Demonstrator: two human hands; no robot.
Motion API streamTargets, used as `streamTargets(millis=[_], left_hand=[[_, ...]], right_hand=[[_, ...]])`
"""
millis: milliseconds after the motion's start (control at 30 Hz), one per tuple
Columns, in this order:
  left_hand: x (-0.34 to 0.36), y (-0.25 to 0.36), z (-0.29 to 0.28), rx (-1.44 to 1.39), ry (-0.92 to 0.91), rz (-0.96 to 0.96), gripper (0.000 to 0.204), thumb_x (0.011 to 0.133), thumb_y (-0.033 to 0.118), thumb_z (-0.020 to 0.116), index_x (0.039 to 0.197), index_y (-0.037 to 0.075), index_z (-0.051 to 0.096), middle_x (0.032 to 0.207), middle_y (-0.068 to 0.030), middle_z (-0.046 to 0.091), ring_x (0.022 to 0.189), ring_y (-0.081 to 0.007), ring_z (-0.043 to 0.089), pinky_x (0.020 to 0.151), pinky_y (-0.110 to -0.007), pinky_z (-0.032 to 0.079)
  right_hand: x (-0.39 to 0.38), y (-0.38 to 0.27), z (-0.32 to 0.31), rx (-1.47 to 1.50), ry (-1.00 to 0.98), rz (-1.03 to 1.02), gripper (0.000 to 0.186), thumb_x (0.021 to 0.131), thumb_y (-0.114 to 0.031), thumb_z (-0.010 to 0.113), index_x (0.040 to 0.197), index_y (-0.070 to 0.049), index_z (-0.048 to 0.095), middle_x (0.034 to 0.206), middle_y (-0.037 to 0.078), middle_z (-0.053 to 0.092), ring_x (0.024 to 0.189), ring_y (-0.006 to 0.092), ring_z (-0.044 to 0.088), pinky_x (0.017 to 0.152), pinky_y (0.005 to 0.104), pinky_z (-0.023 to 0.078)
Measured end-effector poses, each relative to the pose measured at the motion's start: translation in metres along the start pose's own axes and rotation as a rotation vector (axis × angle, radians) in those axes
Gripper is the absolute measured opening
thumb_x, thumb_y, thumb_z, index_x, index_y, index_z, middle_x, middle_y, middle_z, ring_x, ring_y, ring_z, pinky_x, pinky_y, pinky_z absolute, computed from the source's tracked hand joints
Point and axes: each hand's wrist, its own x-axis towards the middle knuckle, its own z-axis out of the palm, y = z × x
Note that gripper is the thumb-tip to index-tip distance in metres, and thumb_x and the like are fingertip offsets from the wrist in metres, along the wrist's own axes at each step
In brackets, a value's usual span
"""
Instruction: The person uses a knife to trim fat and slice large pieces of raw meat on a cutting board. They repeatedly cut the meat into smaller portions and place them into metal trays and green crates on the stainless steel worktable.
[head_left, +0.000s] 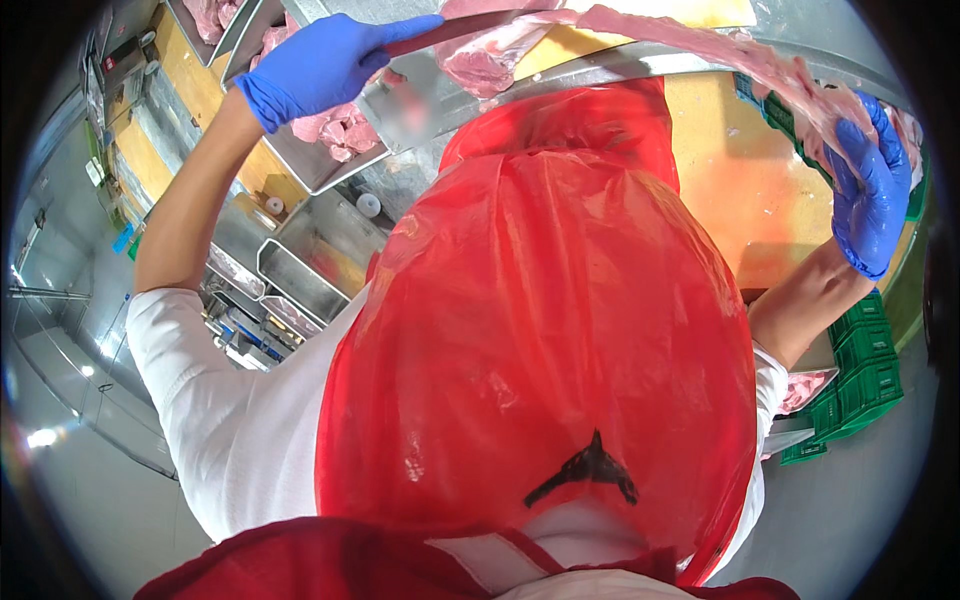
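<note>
My left hand (320,65), in a blue glove, is closed on a knife, with the index finger stretched along it. The long blade (475,24) reaches right, to the near end of a pale pink strip of meat (720,50). That strip runs in an arc toward the right, where my gloved right hand (872,190) grips its far end. Below the blade lies a larger piece of pink meat (482,68) with white fat, by the yellow cutting board (600,45). The knife's handle is hidden inside my left hand.
Metal trays of cut meat stand at the left, one with chunks (340,132) under my left hand. Another metal tray (310,255) is lower. A metal rail (610,72) edges the board. Green crates (862,370) are stacked at the right, beside a tray of meat (803,390).
</note>
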Motion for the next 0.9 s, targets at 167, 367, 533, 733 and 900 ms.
streamTargets(millis=[167,367,533,733,900], left_hand=[[0.02,-0.004,0.023,0.036,0.058,-0.015,0.061,0.099,0.009,0.057,0.154,0.033,0.045,0.072,-0.0204,0.055,0.056,-0.0301,0.048,0.06,-0.039,0.047],[-0.031,-0.005,0.013,0.1,0.092,-0.092,0.065,0.098,0.007,0.06,0.155,0.033,0.044,0.07,-0.0194,0.05,0.056,-0.0293,0.045,0.061,-0.039,0.046],[0.076,0.045,-0.02,0.187,0.096,0.099,0.065,0.091,0.012,0.055,0.151,0.035,0.048,0.084,-0.0235,0.068,0.07,-0.0389,0.067,0.068,-0.047,0.053],[0.103,0.037,-0.023,0.21,0.007,0.258,0.057,0.091,0.016,0.057,0.145,0.034,0.055,0.088,-0.0205,0.07,0.072,-0.0391,0.066,0.069,-0.048,0.052],[-0.005,0.004,-0.044,0.307,-0.222,0.02,0.063,0.099,0.01,0.06,0.156,0.031,0.043,0.068,-0.0195,0.051,0.058,-0.0282,0.05,0.063,-0.039,0.046]], right_hand=[[0.003,-0.002,-0.021,0.145,0.112,0.018,0.046,0.088,-0.016,0.069,0.13,0.002,0.063,0.121,0.012,0.068,0.11,0.0212,0.067,0.098,0.0334,0.053],[-0.008,0.001,-0.025,0.076,0.117,0.016,0.048,0.089,-0.015,0.07,0.134,0.0,0.06,0.125,0.011,0.066,0.114,0.0226,0.065,0.101,0.037,0.052],[-0.035,-0.009,-0.02,-0.049,-0.189,-0.129,0.044,0.085,-0.014,0.073,0.126,0.002,0.064,0.118,0.007,0.064,0.11,0.0172,0.062,0.099,0.0317,0.047],[-0.06,-0.004,-0.011,-0.11,-0.18,-0.211,0.044,0.083,-0.01,0.071,0.124,0.004,0.063,0.117,0.008,0.063,0.111,0.018,0.061,0.101,0.0314,0.044],[-0.065,0.003,-0.02,-0.047,-0.153,-0.191,0.039,0.083,-0.011,0.069,0.119,0.004,0.066,0.114,0.007,0.064,0.107,0.0181,0.061,0.099,0.0316,0.045]])
